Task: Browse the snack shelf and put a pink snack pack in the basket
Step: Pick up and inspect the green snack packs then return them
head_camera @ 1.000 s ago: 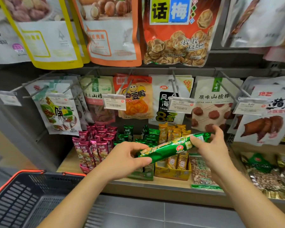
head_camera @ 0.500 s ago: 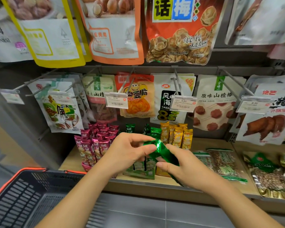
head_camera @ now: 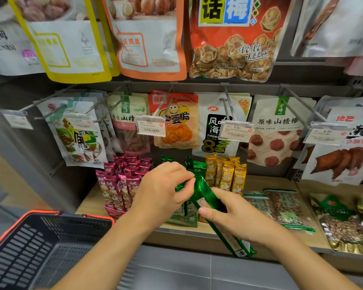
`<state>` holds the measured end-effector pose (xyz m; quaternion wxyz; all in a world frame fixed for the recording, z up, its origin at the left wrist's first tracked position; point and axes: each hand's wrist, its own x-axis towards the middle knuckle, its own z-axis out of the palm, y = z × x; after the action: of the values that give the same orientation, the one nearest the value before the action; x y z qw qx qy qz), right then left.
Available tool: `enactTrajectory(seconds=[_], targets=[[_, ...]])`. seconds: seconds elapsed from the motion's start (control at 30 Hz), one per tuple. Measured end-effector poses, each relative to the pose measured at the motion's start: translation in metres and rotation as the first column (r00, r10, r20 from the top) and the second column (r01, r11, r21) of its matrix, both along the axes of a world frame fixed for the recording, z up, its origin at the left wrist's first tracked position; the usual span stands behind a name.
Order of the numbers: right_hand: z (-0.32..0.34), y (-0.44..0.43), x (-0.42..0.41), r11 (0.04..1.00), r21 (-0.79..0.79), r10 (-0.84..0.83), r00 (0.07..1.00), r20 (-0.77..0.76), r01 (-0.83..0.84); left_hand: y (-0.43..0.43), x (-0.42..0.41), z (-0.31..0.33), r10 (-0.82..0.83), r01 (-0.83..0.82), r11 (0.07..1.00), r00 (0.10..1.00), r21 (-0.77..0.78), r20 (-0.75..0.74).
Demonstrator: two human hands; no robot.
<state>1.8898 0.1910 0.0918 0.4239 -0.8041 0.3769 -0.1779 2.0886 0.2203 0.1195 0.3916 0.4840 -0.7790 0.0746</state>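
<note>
Item: green snack pack (head_camera: pixel 204 196), in hand, and not the colour I am after. I am seeing it being turned over. A second ago it was lying level between the two hands; now it is standing steeply tilted, with its upper end up among the shelf stock and its lower end hanging out past the front edge of the shelf (head_camera: pixel 264 183). The left hand (head_camera: pixel 164 189) is pinching the upper end between thumb and fingertips. The right hand (head_camera: pixel 239 218) is gripping the middle, fingers curled round it. I am reading this as browsing that is winding down, with the pack likely going back toward the other green packs (head_camera: pixel 197 166) that stand next to the yellow packs (head_camera: pixel 226 176). No pink item is being held, so the pick itself is not yet begun. Item wanted: pink snack packs (head_camera: pixel 117 185), standing upright in their display box near the left end of the shelf, just left of the left hand and partly behind it; I cannot tell whether they are touching. Receiving item: basket (head_camera: pixel 19 254), sitting low at the left, below the shelf's front edge and under the left forearm, with nothing showing inside it.
</note>
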Motion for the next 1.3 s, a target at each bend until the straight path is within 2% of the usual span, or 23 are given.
enactTrajectory(seconds=[0.1,0.23,0.3,0.4,0.5,0.63,0.73,0.8,0.83,0.9,0.97,1.03,1.13,1.23,1.3], targets=[[0.000,0.000,0.000,1.000,0.001,0.008,1.000,0.014,-0.008,0.000,0.000,-0.001,0.033,-0.028,0.993,0.999,0.113,-0.036],[0.002,0.003,0.004,1.000,0.028,-0.007,0.996,0.094,0.005,-0.004,0.000,-0.004,0.101,-0.038,0.958,0.972,0.283,-0.210],[0.003,0.004,0.006,0.999,0.024,-0.029,0.990,0.137,0.026,-0.010,0.001,-0.003,0.181,-0.039,0.912,0.933,0.409,-0.313],[0.003,0.006,0.005,0.998,0.016,-0.061,0.986,0.156,0.059,-0.014,0.002,-0.003,0.254,0.090,0.823,0.825,0.561,-0.505],[0.003,0.007,0.004,0.998,0.020,-0.054,0.985,0.162,0.052,-0.013,0.002,-0.003,0.211,0.229,0.807,0.748,0.544,-0.629],[0.007,0.010,0.006,1.000,0.029,-0.015,0.986,0.168,0.010,-0.010,0.001,-0.002,0.097,0.299,0.762,0.824,0.574,-0.559],[0.011,0.011,0.007,0.996,0.085,0.004,0.983,0.184,-0.020,-0.012,0.003,-0.002,0.134,0.270,0.781,0.809,0.563,-0.573],[0.012,0.008,0.005,0.995,0.090,0.036,0.993,0.113,-0.046,-0.013,0.006,0.000,0.186,0.256,0.794,0.762,0.552,-0.620],[0.013,0.006,0.002,0.997,0.041,0.062,0.998,0.028,-0.063,-0.014,0.009,0.001,0.235,0.238,0.800,0.720,0.551,-0.653],[0.015,0.004,-0.002,0.995,-0.024,0.091,0.992,-0.084,-0.093,-0.017,0.019,0.004,0.358,0.199,0.810,0.577,0.551,-0.734],[0.018,0.001,-0.007,0.998,-0.029,0.053,0.998,-0.026,-0.054,-0.018,0.028,0.005,0.445,0.204,0.803,0.420,0.561,-0.791],[0.020,-0.001,-0.010,0.998,-0.054,0.013,1.000,0.003,-0.012,-0.019,0.033,0.004,0.470,0.268,0.776,0.359,0.572,-0.806],[0.020,-0.005,-0.013,0.997,-0.073,-0.027,0.999,0.023,0.029,-0.019,0.038,0.003,0.441,0.472,0.718,0.261,0.512,-0.859],[0.024,-0.009,-0.016,0.998,-0.017,-0.060,0.994,0.095,0.062,-0.020,0.046,0.005,0.380,0.594,0.642,0.303,0.485,-0.874],[0.025,-0.011,-0.018,0.995,-0.001,-0.094,0.990,0.102,0.095,-0.021,0.047,0.004,0.366,0.586,0.642,0.332,0.494,-0.869]])
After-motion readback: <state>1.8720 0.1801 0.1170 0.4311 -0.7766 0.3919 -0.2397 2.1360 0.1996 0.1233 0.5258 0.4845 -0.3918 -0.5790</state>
